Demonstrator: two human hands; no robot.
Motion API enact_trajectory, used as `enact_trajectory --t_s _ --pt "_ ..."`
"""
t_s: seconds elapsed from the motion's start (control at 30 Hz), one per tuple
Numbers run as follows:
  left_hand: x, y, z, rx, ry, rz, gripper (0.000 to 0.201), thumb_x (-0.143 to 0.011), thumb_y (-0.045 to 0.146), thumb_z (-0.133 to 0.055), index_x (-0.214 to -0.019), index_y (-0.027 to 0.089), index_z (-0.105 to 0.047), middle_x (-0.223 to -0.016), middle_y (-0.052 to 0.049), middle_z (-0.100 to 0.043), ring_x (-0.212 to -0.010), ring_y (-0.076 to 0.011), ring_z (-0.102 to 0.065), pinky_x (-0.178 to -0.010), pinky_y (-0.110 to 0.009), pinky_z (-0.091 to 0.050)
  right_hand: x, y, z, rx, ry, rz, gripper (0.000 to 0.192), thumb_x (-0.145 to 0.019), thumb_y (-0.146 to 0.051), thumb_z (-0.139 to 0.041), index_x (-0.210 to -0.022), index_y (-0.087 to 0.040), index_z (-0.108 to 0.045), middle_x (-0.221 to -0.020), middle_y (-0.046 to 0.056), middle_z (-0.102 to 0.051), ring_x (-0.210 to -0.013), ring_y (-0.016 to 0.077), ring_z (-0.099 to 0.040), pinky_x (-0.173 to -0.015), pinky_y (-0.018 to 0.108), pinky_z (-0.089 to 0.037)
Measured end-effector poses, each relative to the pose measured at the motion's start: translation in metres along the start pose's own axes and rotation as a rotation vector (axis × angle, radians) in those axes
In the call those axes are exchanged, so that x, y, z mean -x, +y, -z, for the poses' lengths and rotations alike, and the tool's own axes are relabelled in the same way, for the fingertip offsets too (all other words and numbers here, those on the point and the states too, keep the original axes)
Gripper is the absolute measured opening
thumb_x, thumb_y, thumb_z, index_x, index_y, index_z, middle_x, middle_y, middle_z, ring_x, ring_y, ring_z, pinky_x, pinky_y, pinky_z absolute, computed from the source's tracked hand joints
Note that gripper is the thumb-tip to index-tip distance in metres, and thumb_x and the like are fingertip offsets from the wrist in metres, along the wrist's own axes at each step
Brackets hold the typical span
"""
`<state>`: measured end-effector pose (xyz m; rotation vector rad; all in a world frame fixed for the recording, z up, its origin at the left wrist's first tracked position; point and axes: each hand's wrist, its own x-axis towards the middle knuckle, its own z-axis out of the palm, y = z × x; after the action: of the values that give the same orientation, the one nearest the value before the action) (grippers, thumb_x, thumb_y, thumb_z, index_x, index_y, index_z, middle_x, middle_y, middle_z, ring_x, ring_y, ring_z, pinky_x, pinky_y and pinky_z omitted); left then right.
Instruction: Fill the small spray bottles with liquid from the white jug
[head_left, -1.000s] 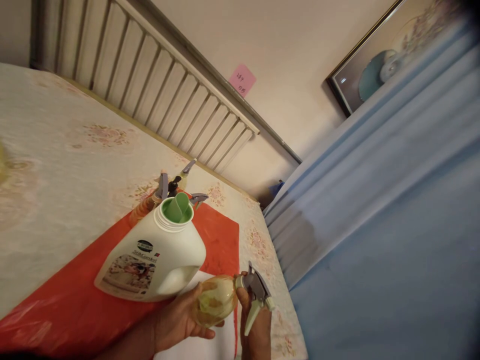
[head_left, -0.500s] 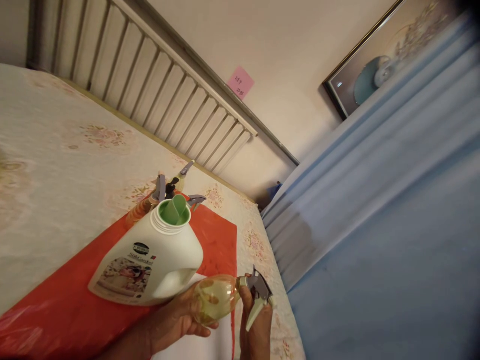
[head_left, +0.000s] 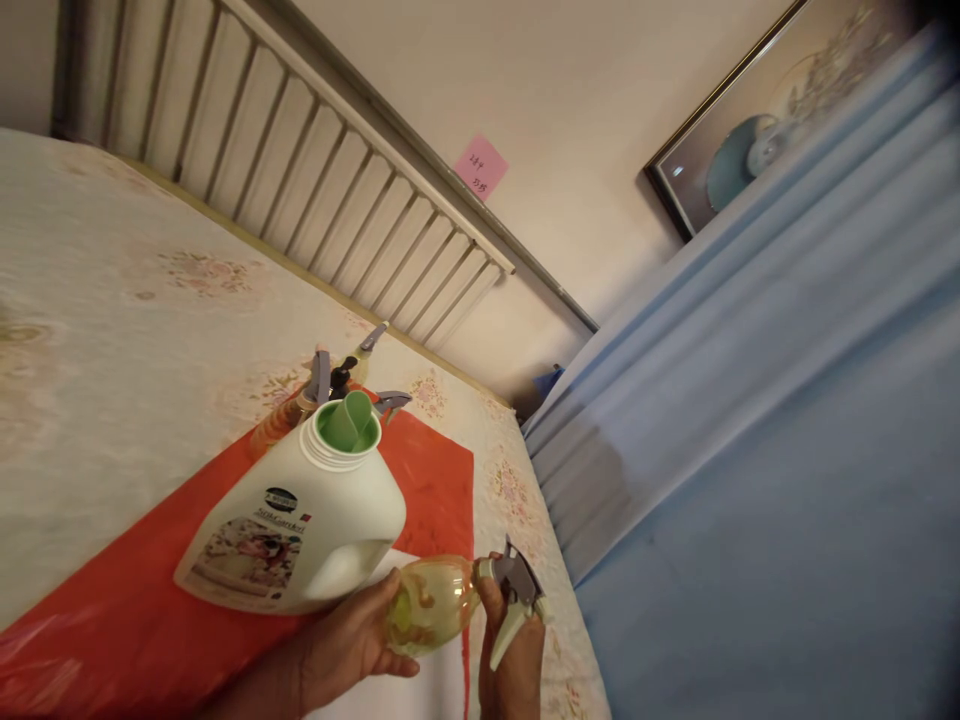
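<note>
A see-through yellowish spray bottle [head_left: 433, 604] lies tilted on its side between my two hands. My left hand [head_left: 358, 632] is wrapped round its base end, the thumb on top and the fingers partly behind it. At the other end my right hand [head_left: 511, 650] grips the neck, just under the grey and white trigger head [head_left: 517, 585]. Beside my left hand stands a large white jug [head_left: 341, 510] with a printed label. Its cap is off, and a green pouring spout [head_left: 349, 422] shows in the mouth.
Behind the jug are several more spray bottles with grey triggers [head_left: 321, 376]. A red sheet [head_left: 439, 470] and a white sheet [head_left: 442, 680] lie on the flowered tablecloth [head_left: 202, 275]. A radiator [head_left: 300, 150] runs along the wall; a blue curtain [head_left: 750, 450] hangs at the right.
The fingers of my left hand have shifted slightly on the spray bottle's base, and the bottle has turned a little. The jug and the things around it look the same.
</note>
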<state>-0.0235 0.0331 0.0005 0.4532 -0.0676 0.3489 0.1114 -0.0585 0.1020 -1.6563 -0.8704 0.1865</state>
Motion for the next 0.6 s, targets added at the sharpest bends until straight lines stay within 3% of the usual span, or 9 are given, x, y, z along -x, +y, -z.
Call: enact_trajectory --t_s 0.13,0.23,0.4,0.6 --pt "0.005 0.008 -0.009 -0.03 -0.024 -0.056 0.04 -0.092 0.048 -0.051 -0.127 0.028 -0.058 -0.134 -0.01 -0.06 -0.12 -0.0289 -0.055 -0.09 -0.042 -0.046 0.001 -0.001 -0.001 -0.021 -0.009 -0.053 0.036 -0.076 -0.041 -0.075 -0.102 -0.016 -0.07 -0.098 0.007 -0.073 -0.094 0.0252 -0.067 -0.082 0.033 -0.053" --pt "0.009 0.014 -0.019 -0.109 -0.034 -0.086 0.046 -0.087 0.033 -0.063 -0.131 0.03 -0.053 -0.141 -0.009 -0.054 -0.123 -0.0286 -0.052 -0.091 -0.04 -0.044 0.001 0.0 -0.002 0.003 0.008 -0.056 0.037 -0.077 -0.044 -0.074 -0.101 -0.017 -0.069 -0.101 0.007 -0.073 -0.092 0.0241 -0.067 -0.084 0.034 -0.052" --pt "0.012 0.019 -0.026 -0.153 -0.014 -0.077 0.051 -0.082 0.028 -0.068 -0.13 0.028 -0.054 -0.136 -0.009 -0.057 -0.115 -0.0262 -0.057 -0.085 -0.035 -0.045 -0.001 0.003 0.0 0.025 0.022 -0.047 0.037 -0.077 -0.043 -0.075 -0.103 -0.017 -0.068 -0.103 0.007 -0.073 -0.094 0.025 -0.067 -0.084 0.034 -0.051" --pt "0.01 0.014 -0.018 -0.136 -0.01 -0.089 0.043 -0.088 0.034 -0.06 -0.13 0.025 -0.055 -0.124 -0.012 -0.063 -0.096 -0.0226 -0.064 -0.076 -0.032 -0.049 0.001 0.004 0.002 -0.001 -0.025 -0.033 0.035 -0.081 -0.039 -0.072 -0.107 -0.017 -0.066 -0.105 0.007 -0.073 -0.093 0.0236 -0.068 -0.084 0.032 -0.051"
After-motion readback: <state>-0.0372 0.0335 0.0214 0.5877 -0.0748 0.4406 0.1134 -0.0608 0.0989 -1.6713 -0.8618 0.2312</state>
